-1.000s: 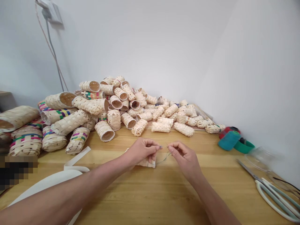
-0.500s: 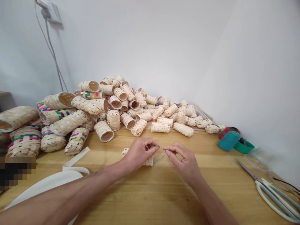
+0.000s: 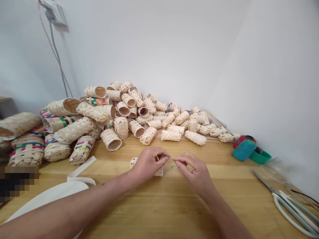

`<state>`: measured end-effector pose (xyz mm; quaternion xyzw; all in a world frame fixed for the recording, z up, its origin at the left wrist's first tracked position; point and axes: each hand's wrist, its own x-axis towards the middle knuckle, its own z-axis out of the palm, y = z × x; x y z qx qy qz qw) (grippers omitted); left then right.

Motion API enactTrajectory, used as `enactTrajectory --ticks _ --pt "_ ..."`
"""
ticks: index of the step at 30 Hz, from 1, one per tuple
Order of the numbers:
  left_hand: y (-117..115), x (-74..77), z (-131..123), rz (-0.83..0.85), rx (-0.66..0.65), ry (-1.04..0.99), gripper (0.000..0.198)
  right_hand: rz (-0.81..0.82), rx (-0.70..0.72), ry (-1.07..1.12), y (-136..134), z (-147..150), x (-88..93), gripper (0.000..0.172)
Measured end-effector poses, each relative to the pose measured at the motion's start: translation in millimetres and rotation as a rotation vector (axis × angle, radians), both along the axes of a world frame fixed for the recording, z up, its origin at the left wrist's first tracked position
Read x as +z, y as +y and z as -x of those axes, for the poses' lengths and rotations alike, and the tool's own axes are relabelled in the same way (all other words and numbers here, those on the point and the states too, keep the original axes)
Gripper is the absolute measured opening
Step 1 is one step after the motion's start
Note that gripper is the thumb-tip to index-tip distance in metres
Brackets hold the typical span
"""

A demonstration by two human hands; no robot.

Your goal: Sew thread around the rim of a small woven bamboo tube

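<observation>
My left hand (image 3: 149, 163) is closed in a pinch, with a tiny bit of blue thread (image 3: 169, 157) showing at its fingertips. Facing it, my right hand (image 3: 194, 168) pinches at the same fine strand, its fingertips just short of the left ones. Whether a needle is there too is too small to tell. Below the left hand a small woven basket (image 3: 159, 172) lies on its side on the table, mostly covered by that hand. A loose blue-grey thread end (image 3: 169, 168) hangs beside the basket's rim.
Woven baskets (image 3: 121, 127) are heaped along the wall. White strip material (image 3: 57, 196) lies at left, partly under my forearm. Scissors (image 3: 284, 200) rest at right, near a teal spool (image 3: 244, 150), a green ring-shaped holder (image 3: 260, 157) and a clear container (image 3: 276, 169). The wooden table (image 3: 159, 212) spans the front.
The loose thread by the basket has shifted slightly and looks shorter. My right fingertips have moved a little; both hands stay almost in place.
</observation>
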<state>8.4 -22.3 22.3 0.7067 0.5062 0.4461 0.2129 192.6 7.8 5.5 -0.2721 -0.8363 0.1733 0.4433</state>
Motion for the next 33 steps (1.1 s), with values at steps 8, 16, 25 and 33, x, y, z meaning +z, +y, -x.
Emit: enactTrajectory --ticks 8,16,25,33 --pt "0.2 0.9 -0.9 0.009 -0.005 -0.015 0.013 0.030 0.001 0.001 0.3 1.1 -1.0 0.015" --pt "1.8 -3.8 -1.4 -0.016 -0.030 -0.022 0.014 0.127 -0.014 -0.032 0.5 -0.2 -0.6 0.016" --pt "1.5 -4.3 -3.6 0.108 -0.079 -0.191 0.017 0.391 -0.059 0.067 1.0 1.4 1.6 0.025" --pt "3.1 -2.4 -2.1 0.314 -0.080 -0.348 0.025 0.435 -0.064 0.091 2.6 -0.6 -0.6 0.027"
